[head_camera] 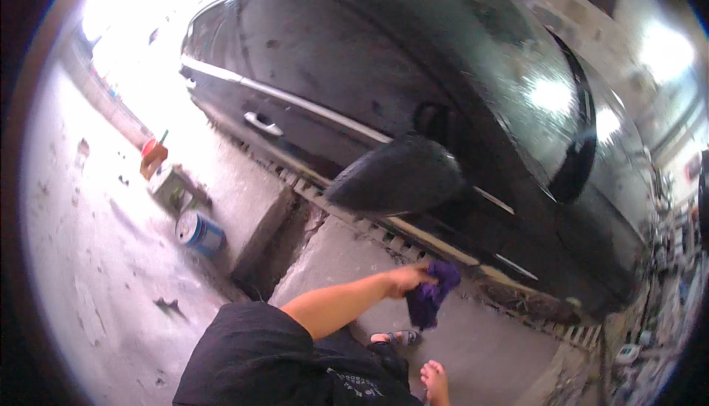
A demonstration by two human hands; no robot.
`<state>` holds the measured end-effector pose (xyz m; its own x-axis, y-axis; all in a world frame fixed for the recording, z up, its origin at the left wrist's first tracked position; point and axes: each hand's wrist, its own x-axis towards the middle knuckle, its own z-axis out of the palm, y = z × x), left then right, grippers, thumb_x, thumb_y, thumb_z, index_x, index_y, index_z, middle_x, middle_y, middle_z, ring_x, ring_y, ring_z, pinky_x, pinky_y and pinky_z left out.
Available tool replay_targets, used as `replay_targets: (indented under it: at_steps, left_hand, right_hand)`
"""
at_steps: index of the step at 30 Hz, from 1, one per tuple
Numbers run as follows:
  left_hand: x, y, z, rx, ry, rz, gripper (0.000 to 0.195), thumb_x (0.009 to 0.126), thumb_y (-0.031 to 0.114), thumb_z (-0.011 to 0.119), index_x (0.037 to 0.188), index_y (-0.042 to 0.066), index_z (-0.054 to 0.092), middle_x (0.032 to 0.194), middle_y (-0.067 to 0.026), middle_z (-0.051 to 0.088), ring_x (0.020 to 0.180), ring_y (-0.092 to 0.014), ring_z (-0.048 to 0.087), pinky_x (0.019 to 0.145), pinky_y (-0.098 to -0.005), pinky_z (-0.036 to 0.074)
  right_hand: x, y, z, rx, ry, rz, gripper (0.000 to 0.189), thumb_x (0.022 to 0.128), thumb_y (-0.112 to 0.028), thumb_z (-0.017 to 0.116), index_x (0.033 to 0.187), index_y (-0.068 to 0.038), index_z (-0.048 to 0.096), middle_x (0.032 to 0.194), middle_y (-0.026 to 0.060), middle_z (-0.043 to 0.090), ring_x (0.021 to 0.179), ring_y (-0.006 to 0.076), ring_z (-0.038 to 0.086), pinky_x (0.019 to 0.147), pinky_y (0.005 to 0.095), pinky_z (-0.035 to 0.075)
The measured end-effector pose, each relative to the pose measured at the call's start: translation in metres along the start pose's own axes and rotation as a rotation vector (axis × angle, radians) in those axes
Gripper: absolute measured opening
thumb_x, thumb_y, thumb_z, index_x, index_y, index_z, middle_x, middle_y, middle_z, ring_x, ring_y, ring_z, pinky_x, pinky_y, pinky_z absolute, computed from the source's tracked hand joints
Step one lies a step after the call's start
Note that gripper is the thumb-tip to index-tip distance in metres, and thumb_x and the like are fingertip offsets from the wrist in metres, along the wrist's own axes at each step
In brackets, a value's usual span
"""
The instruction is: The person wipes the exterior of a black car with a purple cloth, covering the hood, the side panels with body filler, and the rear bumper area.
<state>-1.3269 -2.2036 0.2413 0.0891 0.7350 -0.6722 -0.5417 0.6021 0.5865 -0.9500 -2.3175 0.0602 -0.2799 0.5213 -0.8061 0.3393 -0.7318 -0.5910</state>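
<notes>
My left hand (409, 282) reaches out from a black sleeve and grips a bunched purple cloth (435, 295). The cloth hangs beside the lower side of a black car (338, 179), below its side mirror (399, 176); the image does not settle whether it touches the car. Close to my body, my right hand (434, 378) hangs low, its fingers loosely bent and nothing seen in it. Wet streaks mark the car's windscreen (532, 96). A chrome trim strip (310, 107) and a door handle (263, 123) show along its side.
Between concrete slabs runs a recessed channel (282, 240). A blue and white can (200, 232) stands left of it, near a small stool (178, 187) and an orange-red container (153, 157). Slotted grating (399, 237) runs beneath the car's side. Blurred clutter (659, 306) fills the right edge.
</notes>
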Motion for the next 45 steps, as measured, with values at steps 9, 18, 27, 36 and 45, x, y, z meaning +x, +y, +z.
replay_targets:
  at_steps: [9, 18, 27, 36, 45]
  left_hand:
    - [-0.162, -0.033, -0.116, -0.147, 0.156, -0.128, 0.038, 0.092, 0.026, 0.056, 0.125, 0.009, 0.055, 0.102, -0.0075, 0.063, 0.088, -0.018, 0.059, 0.076, -0.0366, 0.049]
    - [-0.203, -0.038, -0.246, -0.135, 0.536, 0.171, 0.052, 0.082, 0.024, 0.056, 0.129, 0.004, 0.045, 0.112, -0.0128, 0.057, 0.097, -0.022, 0.054, 0.083, -0.0368, 0.045]
    - [-0.277, -0.005, -0.358, -0.343, 0.221, 0.190, 0.048, 0.091, 0.039, 0.056, 0.120, 0.001, 0.056, 0.109, -0.0082, 0.060, 0.098, -0.017, 0.054, 0.082, -0.0315, 0.045]
    - [-0.377, -0.049, -0.466, -0.667, 0.600, 0.538, 0.054, 0.096, 0.032, 0.055, 0.141, 0.004, 0.042, 0.136, -0.0119, 0.053, 0.120, -0.026, 0.054, 0.102, -0.0391, 0.042]
    - [-0.430, -0.252, -0.565, -0.035, 1.376, -0.143, 0.056, 0.085, 0.035, 0.062, 0.127, -0.002, 0.055, 0.122, -0.0223, 0.061, 0.113, -0.033, 0.060, 0.096, -0.0400, 0.047]
  right_hand:
    - [-0.054, -0.211, 0.246, -0.082, -0.417, -0.278, 0.075, 0.090, -0.054, 0.057, 0.147, -0.013, 0.030, 0.139, 0.0115, 0.045, 0.123, 0.0262, 0.047, 0.095, 0.0410, 0.045]
    - [-0.024, -0.256, 0.462, -0.353, -0.895, -0.478, 0.104, 0.075, -0.053, 0.077, 0.151, -0.011, 0.019, 0.143, 0.0088, 0.039, 0.130, 0.0244, 0.040, 0.109, 0.0414, 0.033]
    - [0.002, -0.298, 0.603, -0.705, -1.110, -0.401, 0.083, 0.075, -0.009, 0.073, 0.146, -0.007, 0.031, 0.131, 0.0090, 0.051, 0.120, 0.0220, 0.051, 0.104, 0.0377, 0.039]
    - [0.048, -0.316, 0.729, -0.543, -1.037, 0.328, 0.054, 0.076, -0.006, 0.063, 0.129, -0.004, 0.049, 0.110, 0.0095, 0.064, 0.094, 0.0237, 0.065, 0.083, 0.0389, 0.055]
    - [0.055, -0.346, 0.878, -0.657, -0.865, 0.186, 0.044, 0.081, -0.014, 0.062, 0.124, -0.006, 0.054, 0.111, 0.0127, 0.065, 0.098, 0.0314, 0.066, 0.090, 0.0484, 0.053]
